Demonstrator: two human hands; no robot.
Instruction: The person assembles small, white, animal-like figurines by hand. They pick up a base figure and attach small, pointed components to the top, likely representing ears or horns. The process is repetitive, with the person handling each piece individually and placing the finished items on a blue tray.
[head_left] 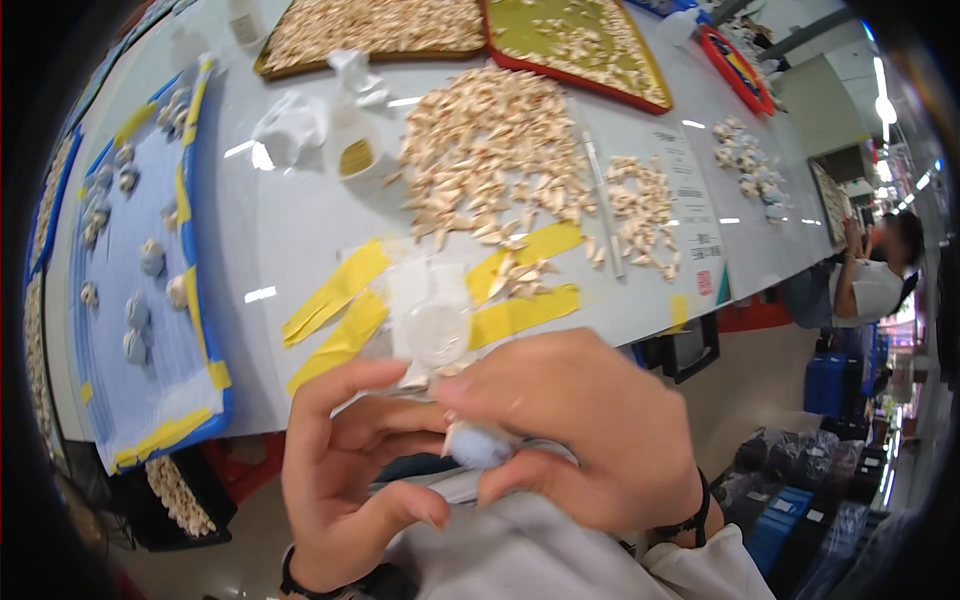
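Note:
A small rounded piece, pale blue-grey with cream parts [478, 446], sits pinched between the thumb and fingers of my right hand [595, 420] at the lower middle. Curved around its left side is my left hand [335, 450], thumb and fingers apart; whether a fingertip touches the piece is hard to see. Just beyond my hands, a clear round shallow dish [436, 332] rests at the table's near edge, with yellow tape strips [335, 290] on both sides. Farther back lies a wide heap of small cream pointed pieces [490, 150].
To the left stands a blue tray [218, 400] lined with blue sheet, carrying several blue-grey and cream pieces. Behind the heap are two trays of cream pieces [375, 30]. A cup [355, 150], crumpled tissue [295, 120] and a thin rod [603, 205] lie around it. Another person [865, 285] sits at right.

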